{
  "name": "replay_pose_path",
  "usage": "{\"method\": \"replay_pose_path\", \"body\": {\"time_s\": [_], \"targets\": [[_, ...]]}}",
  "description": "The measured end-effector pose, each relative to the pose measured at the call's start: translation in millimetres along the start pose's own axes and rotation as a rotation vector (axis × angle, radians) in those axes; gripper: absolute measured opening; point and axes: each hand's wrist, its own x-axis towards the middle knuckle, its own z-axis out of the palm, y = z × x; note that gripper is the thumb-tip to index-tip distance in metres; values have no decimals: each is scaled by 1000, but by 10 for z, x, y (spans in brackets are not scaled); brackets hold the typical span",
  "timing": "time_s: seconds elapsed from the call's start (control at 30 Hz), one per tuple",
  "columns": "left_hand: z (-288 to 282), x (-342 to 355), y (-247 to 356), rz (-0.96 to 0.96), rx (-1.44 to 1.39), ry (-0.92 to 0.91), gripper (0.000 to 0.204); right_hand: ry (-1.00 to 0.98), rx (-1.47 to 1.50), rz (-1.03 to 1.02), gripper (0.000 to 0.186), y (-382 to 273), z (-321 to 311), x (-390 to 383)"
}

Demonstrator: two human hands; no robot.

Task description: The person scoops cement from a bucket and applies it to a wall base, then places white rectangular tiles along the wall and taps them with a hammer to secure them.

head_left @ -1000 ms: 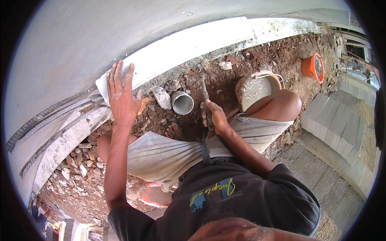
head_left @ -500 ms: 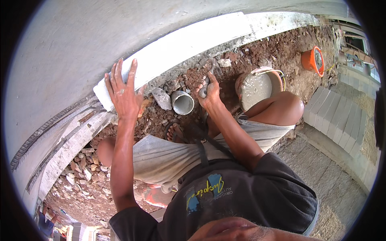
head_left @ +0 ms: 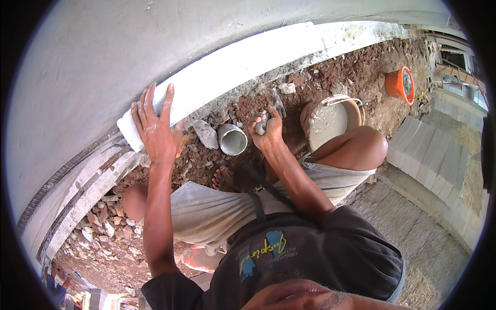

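My left hand [head_left: 158, 129] lies with spread fingers on the left end of a long white block [head_left: 243, 57], which runs along the grey wall [head_left: 93, 57]. In my right hand [head_left: 267, 130] I hold a trowel by its mortar-smeared handle [head_left: 262, 124]. Its dull blade [head_left: 277, 102] points away from me, over the soil just in front of the block, and is partly hard to make out. Between my hands an open-ended grey pipe [head_left: 232, 140] stands up from the ground, with a pale stone [head_left: 205, 134] beside it.
To the right of my right hand stands a bucket of wet grey mortar [head_left: 330, 121], close to my knee. Farther right is an orange bucket [head_left: 398, 85]. A stack of grey blocks [head_left: 429, 155] stands at the right. Steel bars [head_left: 67, 170] run along the left wall, above loose rubble [head_left: 106, 232].
My right hand has moved slightly left with the trowel, and its blade now shows more clearly. The left hand stays on the white block. The whole view has shifted a little.
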Motion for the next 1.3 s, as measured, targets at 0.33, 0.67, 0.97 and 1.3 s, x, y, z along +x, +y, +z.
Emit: {"method": "replay_pose_path", "body": {"time_s": [0.33, 0.67, 0.97, 1.3], "targets": [[8, 26, -3, -31, 60, -25, 110, -25, -186, 15, 19, 103, 208, 13], [-34, 73, 98, 21, 105, -42, 119, -21, -175, 20, 24, -74, 148, 56], [-396, 150, 149, 40, 3, -188, 123, -87, -208, 55, 29, -145, -15, 142], [-450, 282, 51, 38, -74, -95, 47, -27, -273, 71, 30, -171, 109, 48]]}}
